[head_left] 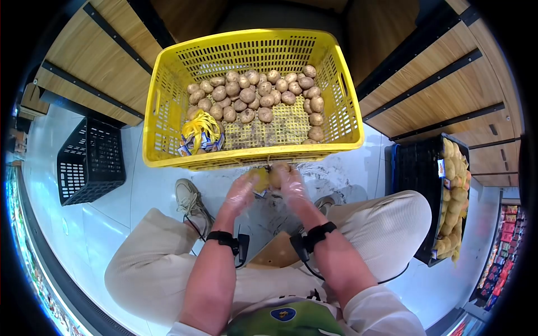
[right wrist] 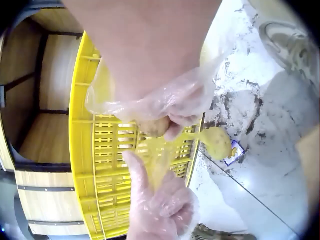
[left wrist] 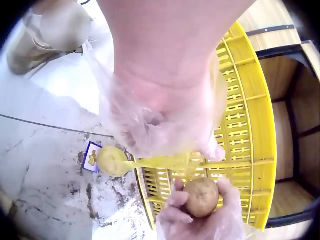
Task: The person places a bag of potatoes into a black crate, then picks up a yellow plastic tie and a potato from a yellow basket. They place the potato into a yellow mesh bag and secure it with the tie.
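Observation:
My left hand (head_left: 241, 191), in a clear plastic glove, holds the open end of a yellow net bag (left wrist: 167, 161) in front of the crate. A potato (left wrist: 111, 161) hangs at the bottom of this bag, beside a blue-edged label (right wrist: 235, 152). My gloved right hand (head_left: 291, 183) grips another potato (left wrist: 201, 196) close to the net's mouth. Just beyond both hands stands a yellow plastic crate (head_left: 252, 155). Loose potatoes (head_left: 246, 95) lie along its back and right side, and a bundle of yellow net bags (head_left: 202, 130) with labels lies in its front left corner.
On the left, a black crate (head_left: 92, 162) stands on the pale floor (head_left: 137, 190). Netted potatoes (head_left: 455, 196) fill another black crate (head_left: 412, 173) at the right. Wooden cabinets (head_left: 443, 84) flank the yellow crate, and the person's legs and shoes (head_left: 190, 199) frame the hands.

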`<state>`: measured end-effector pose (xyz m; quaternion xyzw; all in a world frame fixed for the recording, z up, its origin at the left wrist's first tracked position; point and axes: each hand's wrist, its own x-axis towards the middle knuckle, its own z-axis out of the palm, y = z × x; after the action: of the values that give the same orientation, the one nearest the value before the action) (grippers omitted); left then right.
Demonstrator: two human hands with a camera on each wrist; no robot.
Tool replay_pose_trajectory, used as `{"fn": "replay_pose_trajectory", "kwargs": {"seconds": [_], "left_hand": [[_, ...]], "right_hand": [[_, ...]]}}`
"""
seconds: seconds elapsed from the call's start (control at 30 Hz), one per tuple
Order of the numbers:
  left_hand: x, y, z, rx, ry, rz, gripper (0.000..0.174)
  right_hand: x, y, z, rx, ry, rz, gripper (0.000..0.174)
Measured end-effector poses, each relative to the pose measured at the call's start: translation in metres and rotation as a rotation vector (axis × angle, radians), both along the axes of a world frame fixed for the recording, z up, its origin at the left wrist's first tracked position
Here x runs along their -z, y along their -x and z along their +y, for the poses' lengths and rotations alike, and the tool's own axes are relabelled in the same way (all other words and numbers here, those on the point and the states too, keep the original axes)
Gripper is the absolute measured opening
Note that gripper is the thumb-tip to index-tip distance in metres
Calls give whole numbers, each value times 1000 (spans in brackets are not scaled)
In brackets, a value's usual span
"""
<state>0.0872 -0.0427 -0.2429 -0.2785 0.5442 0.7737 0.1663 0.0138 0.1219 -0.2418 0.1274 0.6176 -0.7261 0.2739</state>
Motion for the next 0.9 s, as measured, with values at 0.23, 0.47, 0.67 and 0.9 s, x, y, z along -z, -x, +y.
{"fn": "replay_pose_trajectory", "kwargs": {"seconds": [0.23, 0.47, 0.67, 0.9], "left_hand": [[2, 0, 6, -107, -62, -47, 58], [-2, 4, 8, -130, -86, 2, 70], [-3, 8, 8, -208, -45, -124, 75], [-6, 9, 5, -177, -141, -108, 72]], "right_hand": [[-25, 0, -4, 4, 139, -255, 48], [-45, -12, -10, -169, 105, -217, 48], [-21, -18, -11, -109, 279, 235, 45], [-59, -11, -8, -311, 161, -174, 38]]}}
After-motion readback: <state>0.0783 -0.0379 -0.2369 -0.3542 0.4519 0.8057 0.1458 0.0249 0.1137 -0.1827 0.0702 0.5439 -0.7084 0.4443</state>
